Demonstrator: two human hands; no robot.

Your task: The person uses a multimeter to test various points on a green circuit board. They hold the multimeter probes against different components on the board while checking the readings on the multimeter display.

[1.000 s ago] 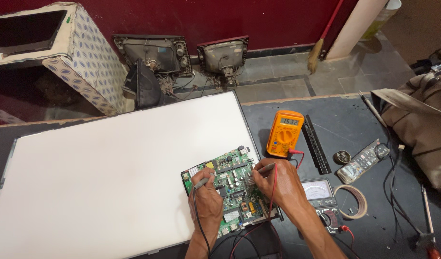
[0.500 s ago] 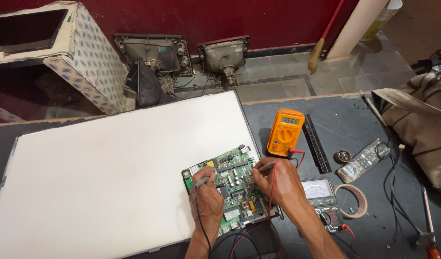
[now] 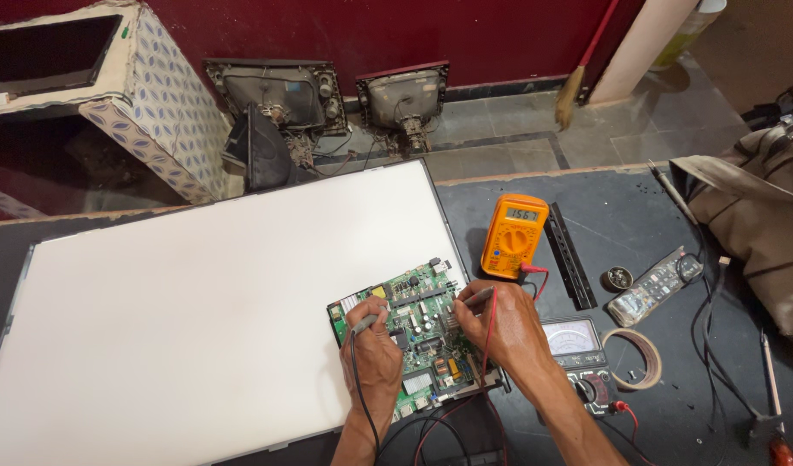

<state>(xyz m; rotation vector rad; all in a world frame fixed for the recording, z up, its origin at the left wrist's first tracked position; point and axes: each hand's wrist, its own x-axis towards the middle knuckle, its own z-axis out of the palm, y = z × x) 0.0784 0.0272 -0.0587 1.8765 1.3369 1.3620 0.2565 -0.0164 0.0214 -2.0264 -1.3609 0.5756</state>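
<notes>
A green circuit board [image 3: 418, 324] lies on the right end of a large white panel [image 3: 198, 302]. My left hand [image 3: 376, 358] grips a black-wired probe [image 3: 364, 324], its tip touching the board's left part. My right hand [image 3: 504, 332] grips a red-wired probe [image 3: 474, 299], its tip set on the board's upper right part. An orange digital multimeter [image 3: 514, 235] stands just behind my right hand with its screen lit; the probe leads run toward it.
An analog meter [image 3: 577, 345], a tape roll [image 3: 635, 356], a remote control [image 3: 655, 285], a black bar [image 3: 570, 256] and a brown bag [image 3: 754, 224] lie on the dark table to the right. Two old picture tubes [image 3: 327, 99] and a patterned box [image 3: 112, 95] sit on the floor behind.
</notes>
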